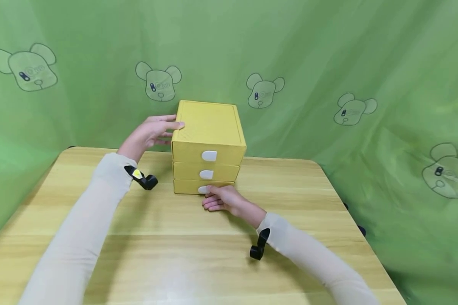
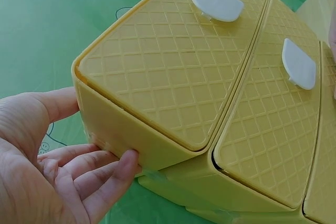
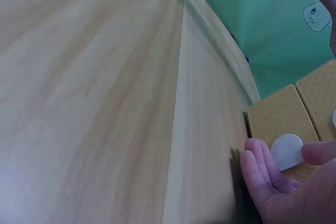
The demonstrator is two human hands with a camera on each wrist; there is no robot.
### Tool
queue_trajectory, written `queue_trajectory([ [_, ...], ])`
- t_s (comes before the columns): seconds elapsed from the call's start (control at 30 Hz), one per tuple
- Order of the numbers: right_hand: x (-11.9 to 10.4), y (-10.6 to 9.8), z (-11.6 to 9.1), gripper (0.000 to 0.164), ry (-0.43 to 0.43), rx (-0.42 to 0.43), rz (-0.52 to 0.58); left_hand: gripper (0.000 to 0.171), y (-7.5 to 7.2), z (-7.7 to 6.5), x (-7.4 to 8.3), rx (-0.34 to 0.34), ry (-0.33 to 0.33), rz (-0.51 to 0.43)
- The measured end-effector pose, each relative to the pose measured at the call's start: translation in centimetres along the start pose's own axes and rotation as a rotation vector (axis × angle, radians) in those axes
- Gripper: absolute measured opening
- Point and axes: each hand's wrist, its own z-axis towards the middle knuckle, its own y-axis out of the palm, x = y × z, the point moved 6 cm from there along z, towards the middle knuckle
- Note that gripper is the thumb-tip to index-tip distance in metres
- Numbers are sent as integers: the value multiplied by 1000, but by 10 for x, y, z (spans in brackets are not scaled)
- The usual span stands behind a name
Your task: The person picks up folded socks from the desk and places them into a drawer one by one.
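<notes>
A yellow three-drawer box [image 1: 210, 123] stands at the back of the table, its drawers closed. Each waffle-patterned drawer front bears a white tab handle, such as the top one [image 2: 217, 1]. My left hand [image 1: 152, 131] rests on the box's left side near the top, thumb over the upper edge. In the left wrist view, its fingers [image 2: 105, 177] lie against the side wall. Down at the bottom drawer [image 1: 188, 187], my right hand [image 1: 226, 199] pinches the white handle [image 3: 287, 151] between thumb and fingers. My right hand partly hides that handle in the head view.
The wooden table [image 1: 168, 254] stretches out in front of the box. Behind and beside it hangs a green curtain [image 1: 213, 46] with bear-head drawings, close to the back of the box. Black wrist mounts [image 1: 256, 252] stick out from both sleeves.
</notes>
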Motion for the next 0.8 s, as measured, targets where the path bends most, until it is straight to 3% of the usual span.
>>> queue_trajectory([
  [0.37, 3, 0, 2, 43, 19, -41, -6, 76, 1, -3, -5, 2, 22, -2],
  [0.6, 1, -5, 0, 45, 26, -20, -101, 74, 5, -7, -6, 43, 49, -29],
  [0.7, -3, -6, -3, 47, -3, 3, -212, 68, 5, -11, -10, 103, 132, -32],
  [0.8, -13, -7, -11, 47, -85, 55, -383, 59, 5, -21, -13, 223, 291, -12],
])
